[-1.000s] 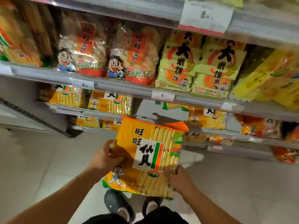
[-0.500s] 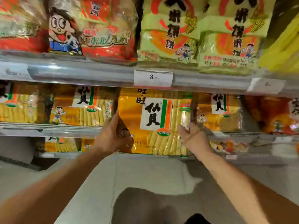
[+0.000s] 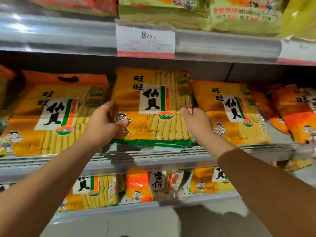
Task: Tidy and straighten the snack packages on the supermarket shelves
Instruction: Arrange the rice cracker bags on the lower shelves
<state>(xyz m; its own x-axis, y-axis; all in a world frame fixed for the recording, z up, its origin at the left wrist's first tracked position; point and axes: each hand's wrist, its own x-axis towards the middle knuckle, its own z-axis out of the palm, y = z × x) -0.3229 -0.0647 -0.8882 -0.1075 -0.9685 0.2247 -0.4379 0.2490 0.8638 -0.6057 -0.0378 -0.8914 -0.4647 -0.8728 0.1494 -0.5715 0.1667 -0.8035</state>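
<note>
- Middle pack (image 3: 150, 106) sat on the shelf (image 3: 153, 156) between two matching packs, leaning back.
- Left hand (image 3: 104, 124) gripped its left edge, thumb on front; right hand (image 3: 196, 124) curled round the right edge.
- I'd push evenly from both sides so it lined up flush.
- Glossy, crinkly orange plastic, ridged cracker rows showing through.
</note>
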